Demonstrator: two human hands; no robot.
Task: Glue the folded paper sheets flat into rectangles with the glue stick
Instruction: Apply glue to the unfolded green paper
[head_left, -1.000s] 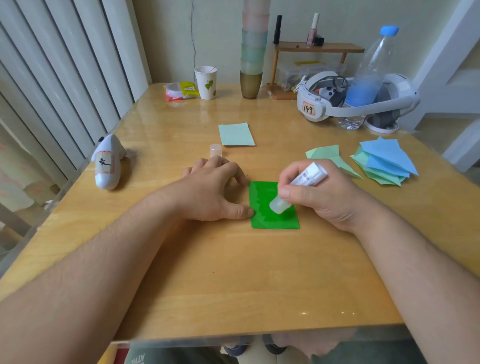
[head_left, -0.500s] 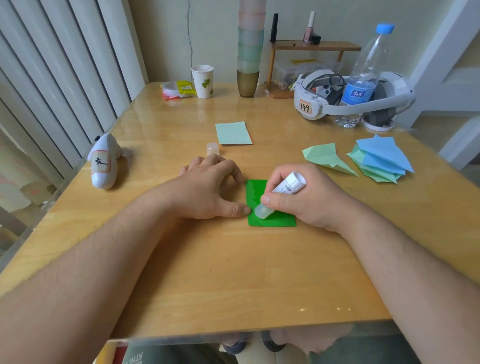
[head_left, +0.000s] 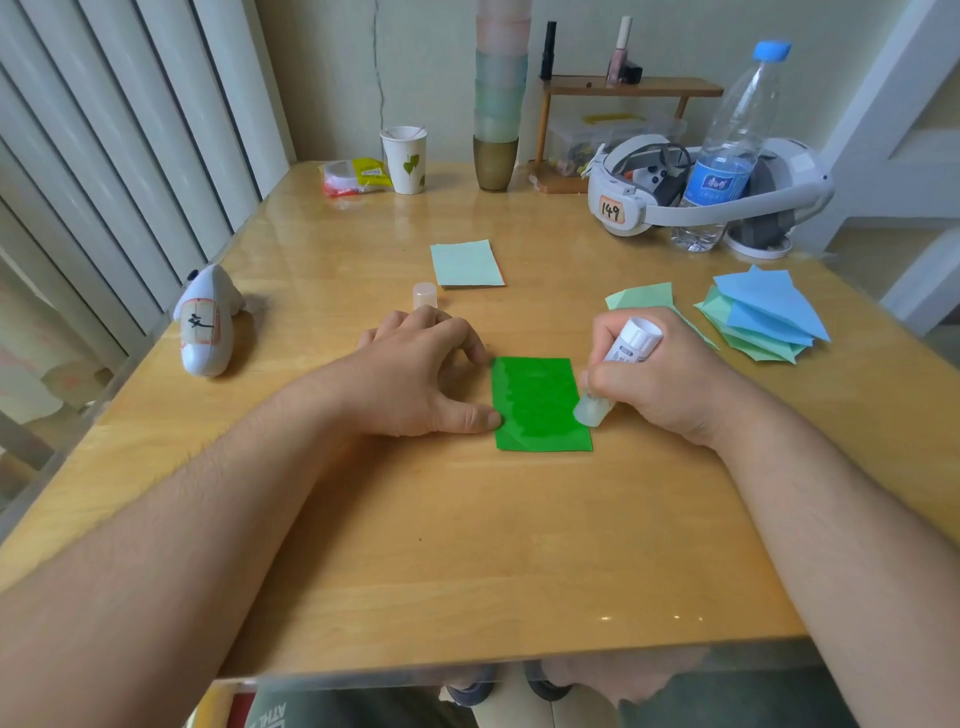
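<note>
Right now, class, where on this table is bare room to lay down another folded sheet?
Bare wood lies between the green paper and the table's near edge. The far right is crowded: folded blue and green sheets, headset, water bottle.

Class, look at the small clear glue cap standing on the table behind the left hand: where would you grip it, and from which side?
Pinch the glue cap across its round side walls, coming from above. It stands upright and apart from the left hand, so its top is probably free.
</note>
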